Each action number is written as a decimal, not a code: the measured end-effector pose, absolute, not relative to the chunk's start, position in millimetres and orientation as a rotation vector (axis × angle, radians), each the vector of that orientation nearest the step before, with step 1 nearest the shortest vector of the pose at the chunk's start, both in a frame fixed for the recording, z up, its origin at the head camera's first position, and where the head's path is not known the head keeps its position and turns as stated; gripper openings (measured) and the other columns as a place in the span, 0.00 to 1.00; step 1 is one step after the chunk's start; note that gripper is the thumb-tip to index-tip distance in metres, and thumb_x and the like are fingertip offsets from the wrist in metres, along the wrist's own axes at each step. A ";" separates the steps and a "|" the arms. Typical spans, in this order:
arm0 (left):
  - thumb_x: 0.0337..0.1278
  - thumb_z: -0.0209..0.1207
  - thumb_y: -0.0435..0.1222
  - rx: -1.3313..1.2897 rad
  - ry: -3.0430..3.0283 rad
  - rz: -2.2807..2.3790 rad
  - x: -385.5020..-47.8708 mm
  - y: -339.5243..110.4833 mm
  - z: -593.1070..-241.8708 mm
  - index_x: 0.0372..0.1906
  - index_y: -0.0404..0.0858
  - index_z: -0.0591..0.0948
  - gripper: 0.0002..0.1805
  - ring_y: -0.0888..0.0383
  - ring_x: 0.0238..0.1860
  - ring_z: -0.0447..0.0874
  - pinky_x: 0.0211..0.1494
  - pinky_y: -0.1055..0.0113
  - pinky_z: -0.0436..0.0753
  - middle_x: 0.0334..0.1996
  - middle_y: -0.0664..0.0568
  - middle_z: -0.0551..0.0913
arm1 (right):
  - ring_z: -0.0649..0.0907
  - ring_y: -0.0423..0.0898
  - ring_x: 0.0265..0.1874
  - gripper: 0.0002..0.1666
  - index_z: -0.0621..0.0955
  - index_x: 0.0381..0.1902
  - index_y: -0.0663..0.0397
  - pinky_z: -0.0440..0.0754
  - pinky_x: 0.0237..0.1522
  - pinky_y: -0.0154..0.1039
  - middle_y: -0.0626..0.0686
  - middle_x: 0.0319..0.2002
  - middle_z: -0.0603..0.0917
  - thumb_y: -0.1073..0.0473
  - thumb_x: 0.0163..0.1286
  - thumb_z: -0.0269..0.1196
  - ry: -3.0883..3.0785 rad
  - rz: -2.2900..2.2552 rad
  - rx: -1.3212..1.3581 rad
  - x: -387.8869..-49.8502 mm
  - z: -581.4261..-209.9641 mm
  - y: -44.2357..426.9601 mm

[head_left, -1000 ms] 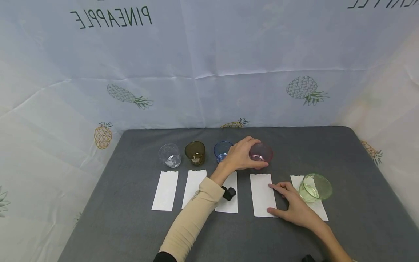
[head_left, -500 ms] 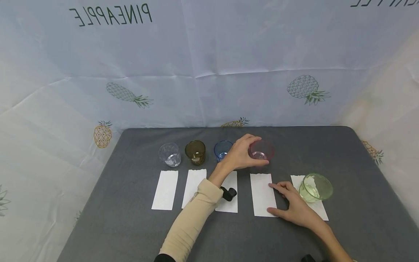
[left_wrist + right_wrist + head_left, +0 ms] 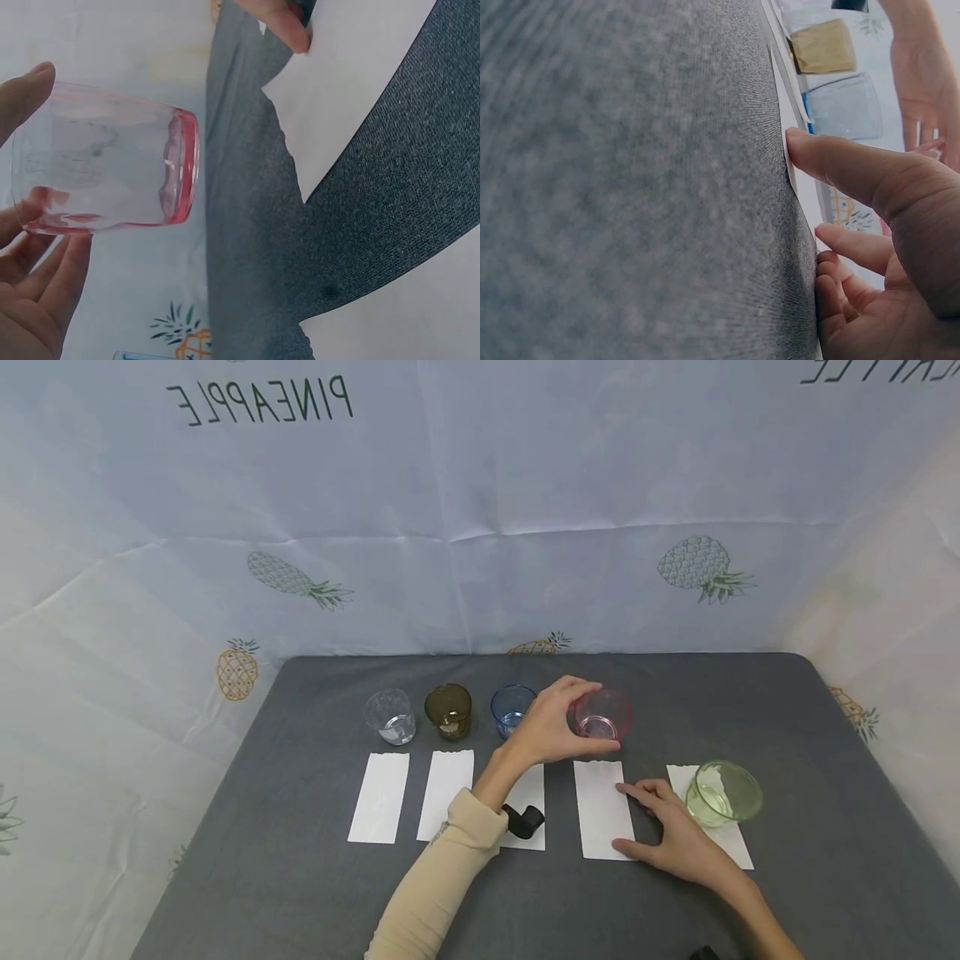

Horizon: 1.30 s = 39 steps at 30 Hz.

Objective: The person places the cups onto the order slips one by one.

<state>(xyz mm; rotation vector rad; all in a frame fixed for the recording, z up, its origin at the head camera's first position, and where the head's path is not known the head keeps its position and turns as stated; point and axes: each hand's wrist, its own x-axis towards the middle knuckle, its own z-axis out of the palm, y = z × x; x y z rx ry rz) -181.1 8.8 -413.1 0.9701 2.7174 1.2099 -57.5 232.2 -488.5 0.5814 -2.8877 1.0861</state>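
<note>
My left hand (image 3: 551,727) holds a clear pink-tinted glass (image 3: 609,714) by its side, thumb on one side and fingers on the other. In the left wrist view the pink glass (image 3: 127,165) shows its thick base towards the dark tabletop; whether they touch I cannot tell. My right hand (image 3: 678,839) rests lower right, its thumb and index fingertip touching a white paper strip (image 3: 600,810). The other right-hand fingers are loosely bent, as the right wrist view shows. A green glass (image 3: 723,793) stands on another paper strip (image 3: 735,843) beyond the right hand.
In the back row stand a clear glass (image 3: 392,717), a brown glass (image 3: 448,712) and a blue glass (image 3: 510,710), partly behind my left hand. More paper strips (image 3: 378,797) lie in front of them. A pineapple-print curtain (image 3: 450,593) rises behind the grey table (image 3: 262,860).
The pink glass has shifted slightly right with my left hand, and the left wrist has come a little nearer me. The right hand stays on the paper strip.
</note>
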 end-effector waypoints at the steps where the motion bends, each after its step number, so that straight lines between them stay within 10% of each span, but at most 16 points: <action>1: 0.44 0.78 0.53 0.979 2.715 1.217 -179.8 8.7 -412.9 0.70 0.41 0.76 0.45 0.55 0.61 0.79 0.59 0.65 0.83 0.63 0.52 0.78 | 0.75 0.41 0.45 0.47 0.78 0.67 0.60 0.80 0.46 0.39 0.56 0.53 0.75 0.51 0.50 0.82 -2.890 1.085 0.578 -56.9 -488.6 232.0; 39: 0.42 0.80 0.51 1.091 2.621 1.235 -129.9 12.8 -415.6 0.68 0.41 0.77 0.45 0.60 0.60 0.81 0.58 0.77 0.80 0.62 0.51 0.79 | 0.74 0.37 0.47 0.40 0.83 0.56 0.64 0.77 0.47 0.35 0.52 0.51 0.75 0.51 0.47 0.83 -2.810 1.077 0.589 -57.1 -495.6 234.3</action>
